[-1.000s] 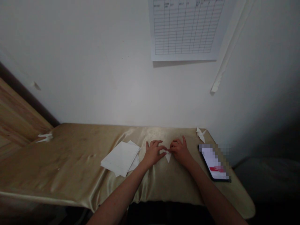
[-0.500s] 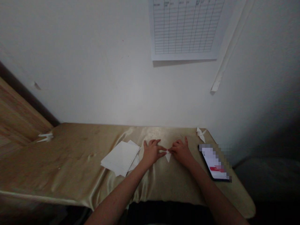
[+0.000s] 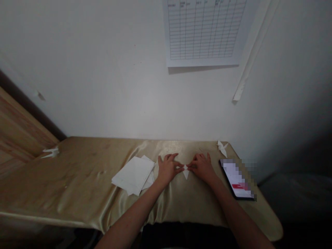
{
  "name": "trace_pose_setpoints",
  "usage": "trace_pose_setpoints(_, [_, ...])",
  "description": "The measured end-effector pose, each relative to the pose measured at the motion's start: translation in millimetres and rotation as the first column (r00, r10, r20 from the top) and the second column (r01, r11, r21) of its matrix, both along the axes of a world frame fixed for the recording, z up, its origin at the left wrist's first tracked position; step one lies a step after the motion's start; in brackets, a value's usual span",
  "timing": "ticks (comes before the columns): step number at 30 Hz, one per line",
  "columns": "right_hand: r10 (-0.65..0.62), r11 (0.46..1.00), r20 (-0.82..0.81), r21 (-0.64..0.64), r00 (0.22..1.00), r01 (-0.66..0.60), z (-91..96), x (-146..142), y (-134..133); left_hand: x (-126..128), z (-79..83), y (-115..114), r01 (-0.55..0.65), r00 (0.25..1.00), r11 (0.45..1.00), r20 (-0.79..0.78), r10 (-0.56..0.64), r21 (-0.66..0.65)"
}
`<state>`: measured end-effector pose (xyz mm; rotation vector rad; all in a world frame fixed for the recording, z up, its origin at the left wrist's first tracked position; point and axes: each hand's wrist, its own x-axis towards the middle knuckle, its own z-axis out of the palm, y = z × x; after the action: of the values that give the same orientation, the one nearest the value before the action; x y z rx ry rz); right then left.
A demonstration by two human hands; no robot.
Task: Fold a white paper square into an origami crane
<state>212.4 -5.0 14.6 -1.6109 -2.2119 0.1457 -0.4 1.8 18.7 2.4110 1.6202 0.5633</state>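
A small folded piece of white paper (image 3: 186, 173) lies on the gold cloth, its lower end tapering to a point toward me. My left hand (image 3: 168, 168) pinches its upper left edge between thumb and index finger, the other fingers raised and spread. On the opposite edge, my right hand (image 3: 202, 167) pinches the paper too, its fingers bent. The fingertips partly cover the upper part of the paper. Left of my left hand sits a loose stack of white paper sheets (image 3: 133, 173).
A phone (image 3: 237, 180) with a lit, partly blurred screen lies at the right. Behind it rests a folded paper crane (image 3: 222, 148); another white folded paper (image 3: 51, 152) is at the far left. A printed grid sheet (image 3: 203, 34) hangs on the wall behind the table (image 3: 77, 186).
Both hands have shifted only slightly at the paper's upper edges, and a little more white shows between the fingertips. The stack and phone stay put.
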Motion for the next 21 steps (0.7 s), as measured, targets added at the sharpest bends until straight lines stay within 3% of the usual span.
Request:
trace_pose_setpoints(8, [-0.038,0.999,0.010,0.012,0.999,0.038,0.8,-0.6,-0.9,0.2,-2.1,-0.9,-0.012,1.000,1.000,0.011,0.012,0.014])
trace_pose_setpoints(21, [-0.093,0.992,0.040,-0.084,0.995,0.096,9.7,-5.7,-4.7,1.7,1.6,-4.6,-0.046,0.999,0.997,-0.009,0.046,0.057])
